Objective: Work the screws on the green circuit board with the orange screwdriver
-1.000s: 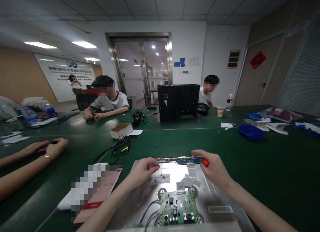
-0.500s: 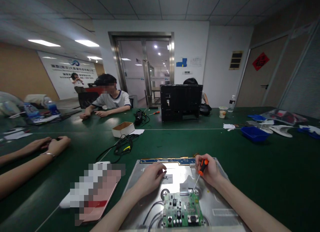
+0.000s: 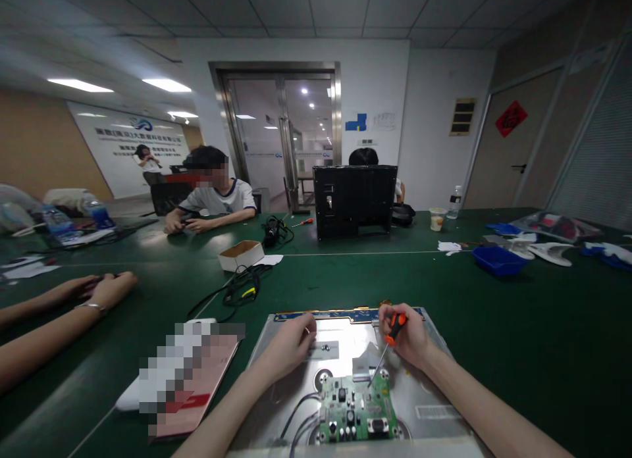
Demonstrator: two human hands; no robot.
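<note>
Right hand [image 3: 411, 334], lower right of centre: fingers closing round the handle of an orange-and-black screwdriver [image 3: 395, 329]. Its thin metal shaft is slanting down-left, tip ending over the upper part of a green rectangular circuit board [image 3: 355, 412] at bottom centre; can't tell if it's touching. Left hand [image 3: 290, 343], lower centre: fingers curling loosely above a flat silver metal panel [image 3: 419, 385]; can't tell if they're pinching anything. Small shiny screws [image 3: 326, 347] are sitting just right of it. Green board is lying on the panel, black wires [image 3: 297, 404] running off its left side. Long narrow blue circuit strip [image 3: 336, 316] is lining the panel's far edge. Pink flat booklet [image 3: 205, 385] is lying left of the panel, open white cardboard box [image 3: 241, 255] farther up, black boxy frame [image 3: 354, 201] standing at centre, blue plastic tray [image 3: 498, 260] resting at right.
</note>
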